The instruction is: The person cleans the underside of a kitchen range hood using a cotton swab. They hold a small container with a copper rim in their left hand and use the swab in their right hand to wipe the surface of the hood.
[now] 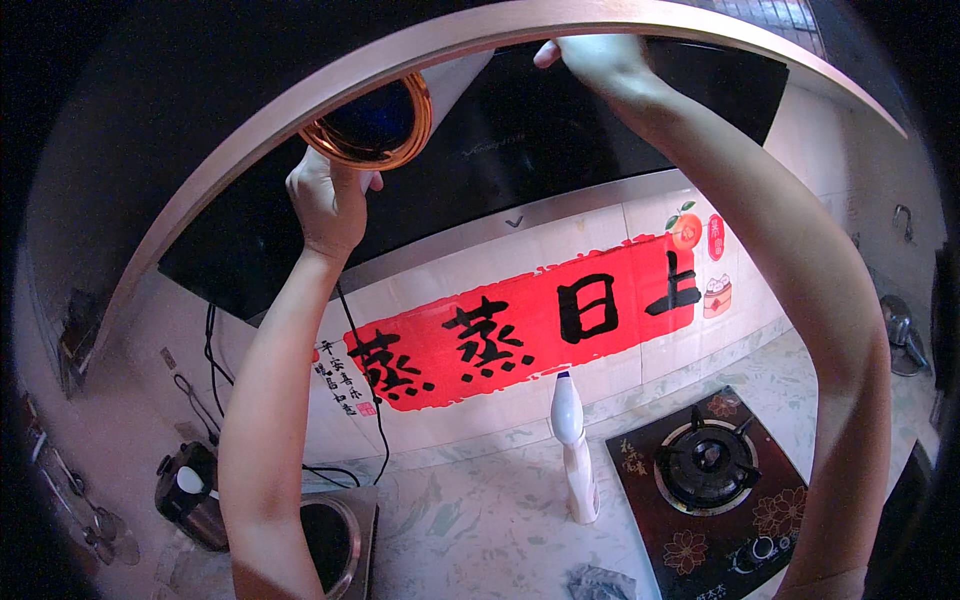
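Observation:
My left hand (pixel 330 199) is raised and grips the handle of what looks like a white hair dryer (pixel 459 84). A coppery ring (pixel 420 124) surrounds its dark round end, which faces me. Behind it is the black glass front of a range hood (pixel 525 112). My right hand (pixel 604 60) is lifted to the hood's upper part. A pale curved edge (pixel 480 28) crosses in front and hides most of its fingers; only one fingertip shows, so I cannot tell whether it holds anything.
Below, a white spray bottle (pixel 577 457) stands upright on the marbled counter (pixel 472 517), left of a gas stove (pixel 709 495). A grey cloth (pixel 600 583) lies nearby. At left are a round-topped cooker (pixel 330 544), a dark appliance (pixel 191 495) and a hanging black cord (pixel 381 427).

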{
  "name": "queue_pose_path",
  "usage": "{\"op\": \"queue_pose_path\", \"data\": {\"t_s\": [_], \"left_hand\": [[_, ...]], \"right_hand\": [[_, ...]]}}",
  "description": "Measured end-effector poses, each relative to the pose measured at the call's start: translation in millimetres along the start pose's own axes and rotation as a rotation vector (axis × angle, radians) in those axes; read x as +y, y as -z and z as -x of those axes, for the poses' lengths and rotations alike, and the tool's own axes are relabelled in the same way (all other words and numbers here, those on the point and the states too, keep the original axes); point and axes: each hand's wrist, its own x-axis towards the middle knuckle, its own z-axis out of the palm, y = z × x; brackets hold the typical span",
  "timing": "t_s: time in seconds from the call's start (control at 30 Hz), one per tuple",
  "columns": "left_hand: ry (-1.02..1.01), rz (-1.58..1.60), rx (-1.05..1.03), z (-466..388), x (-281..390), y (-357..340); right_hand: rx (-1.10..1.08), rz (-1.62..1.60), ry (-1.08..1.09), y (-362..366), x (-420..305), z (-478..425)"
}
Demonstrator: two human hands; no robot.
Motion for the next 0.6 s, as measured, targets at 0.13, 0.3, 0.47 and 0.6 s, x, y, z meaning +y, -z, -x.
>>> {"op": "queue_pose_path", "data": {"t_s": [0.13,0.3,0.47,0.6], "left_hand": [[-0.024,0.031,-0.015,0,-2,1],[-0.040,0.040,-0.014,-1,-2,-1],[0.008,0.032,-0.008,1,-2,4],[-0.001,0.043,-0.003,-2,0,0]], "right_hand": [[0.024,-0.047,0.073,-6,-6,-7],[-0.014,-0.100,0.160,4,3,-6],[0.065,0.234,0.116,6,-21,3],[0.067,0.401,-0.069,7,-1,-2]]}}
